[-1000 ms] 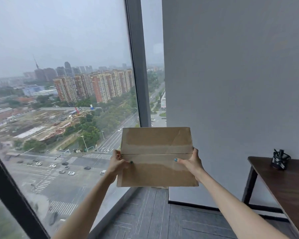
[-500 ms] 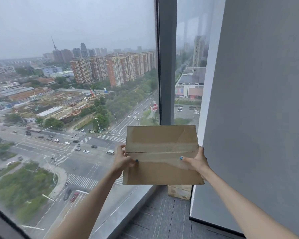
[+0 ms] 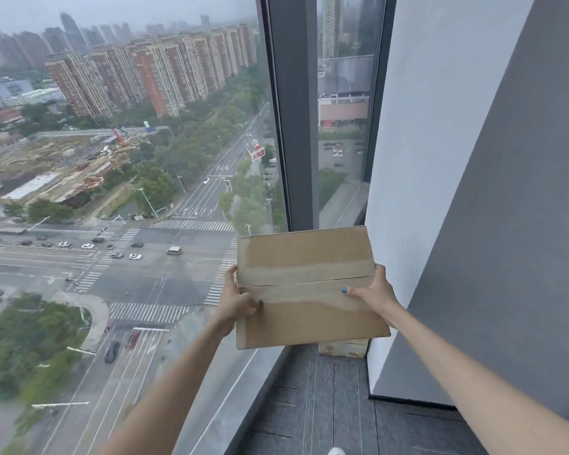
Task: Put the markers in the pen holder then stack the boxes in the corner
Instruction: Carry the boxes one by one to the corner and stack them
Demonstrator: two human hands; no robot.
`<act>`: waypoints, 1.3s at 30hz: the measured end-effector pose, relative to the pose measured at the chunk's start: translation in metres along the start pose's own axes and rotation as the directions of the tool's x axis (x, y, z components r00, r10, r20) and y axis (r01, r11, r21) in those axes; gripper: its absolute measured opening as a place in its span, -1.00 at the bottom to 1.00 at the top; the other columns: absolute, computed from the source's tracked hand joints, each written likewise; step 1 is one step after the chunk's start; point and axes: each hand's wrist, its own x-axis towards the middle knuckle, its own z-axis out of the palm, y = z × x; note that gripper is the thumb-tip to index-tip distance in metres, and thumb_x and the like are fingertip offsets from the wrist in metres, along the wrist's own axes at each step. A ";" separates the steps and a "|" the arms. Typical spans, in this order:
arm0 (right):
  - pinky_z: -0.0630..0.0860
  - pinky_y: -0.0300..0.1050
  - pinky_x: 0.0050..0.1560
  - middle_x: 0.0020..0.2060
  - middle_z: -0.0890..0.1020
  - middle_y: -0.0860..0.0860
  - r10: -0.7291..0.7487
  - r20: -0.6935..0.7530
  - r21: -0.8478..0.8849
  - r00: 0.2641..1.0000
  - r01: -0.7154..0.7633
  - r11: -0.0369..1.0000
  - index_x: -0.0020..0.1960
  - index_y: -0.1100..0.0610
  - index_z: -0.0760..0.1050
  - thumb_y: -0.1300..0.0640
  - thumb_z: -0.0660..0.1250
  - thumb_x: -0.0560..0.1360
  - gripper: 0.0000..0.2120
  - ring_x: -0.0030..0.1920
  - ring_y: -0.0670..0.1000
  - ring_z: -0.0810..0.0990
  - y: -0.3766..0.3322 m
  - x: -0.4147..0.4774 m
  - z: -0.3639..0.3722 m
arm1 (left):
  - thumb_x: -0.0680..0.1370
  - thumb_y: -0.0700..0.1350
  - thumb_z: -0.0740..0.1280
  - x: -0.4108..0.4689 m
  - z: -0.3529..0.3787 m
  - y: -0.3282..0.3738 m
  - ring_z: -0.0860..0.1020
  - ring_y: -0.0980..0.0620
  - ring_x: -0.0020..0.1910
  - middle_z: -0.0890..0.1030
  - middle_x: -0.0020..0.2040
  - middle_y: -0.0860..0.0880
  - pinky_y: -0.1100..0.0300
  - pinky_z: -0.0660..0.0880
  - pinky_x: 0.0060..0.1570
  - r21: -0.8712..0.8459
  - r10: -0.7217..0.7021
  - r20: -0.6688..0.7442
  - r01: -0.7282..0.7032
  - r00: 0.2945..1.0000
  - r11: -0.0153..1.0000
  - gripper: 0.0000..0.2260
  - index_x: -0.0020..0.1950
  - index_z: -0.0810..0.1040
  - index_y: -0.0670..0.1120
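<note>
Left hand [image 3: 239, 300] and right hand [image 3: 373, 292] fingers clasp a flat, taped brown box [image 3: 309, 313].

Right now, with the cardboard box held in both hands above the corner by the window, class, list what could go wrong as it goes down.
1. The held box hides most of the lower box, so it may land off-centre and tip.
2. The left hand and right hand grip only its side edges, so it might slip.
3. Its right edge looks close to the wall and may catch.
</note>
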 end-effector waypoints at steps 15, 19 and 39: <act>0.47 0.05 0.19 0.20 0.51 0.04 0.200 0.016 -0.005 0.980 -0.200 0.980 0.35 0.09 0.18 0.09 0.59 0.26 -0.19 0.18 0.10 0.50 0.067 0.250 0.048 | 0.39 -0.46 0.27 0.265 0.076 -0.069 0.48 0.04 -0.20 0.52 -0.10 -0.04 0.18 0.46 -0.29 0.096 -0.189 0.027 0.186 0.982 0.978 -0.26 0.43 0.13 0.06; 0.45 0.08 0.24 0.24 0.41 0.06 0.239 0.000 -0.010 0.971 -0.239 0.971 0.36 0.07 0.19 0.03 0.60 0.20 -0.13 0.17 0.06 0.47 0.100 0.312 0.066 | 0.37 -0.45 0.30 0.334 0.098 -0.099 0.49 0.01 -0.08 0.52 0.13 -0.14 0.19 0.47 -0.28 0.099 -0.226 0.056 0.220 0.973 0.970 -0.21 0.48 0.10 0.05; 0.48 0.11 0.17 0.21 0.45 0.05 0.401 -0.121 -0.075 0.908 -0.411 0.909 0.28 0.15 0.14 0.11 0.55 0.29 -0.24 0.20 0.11 0.49 0.240 0.463 0.123 | 0.30 -0.28 0.38 0.508 0.174 -0.241 0.44 -0.09 0.28 0.40 0.34 -0.01 -0.04 0.51 0.14 0.216 -0.324 0.199 0.281 0.925 0.935 -0.14 0.45 0.05 0.20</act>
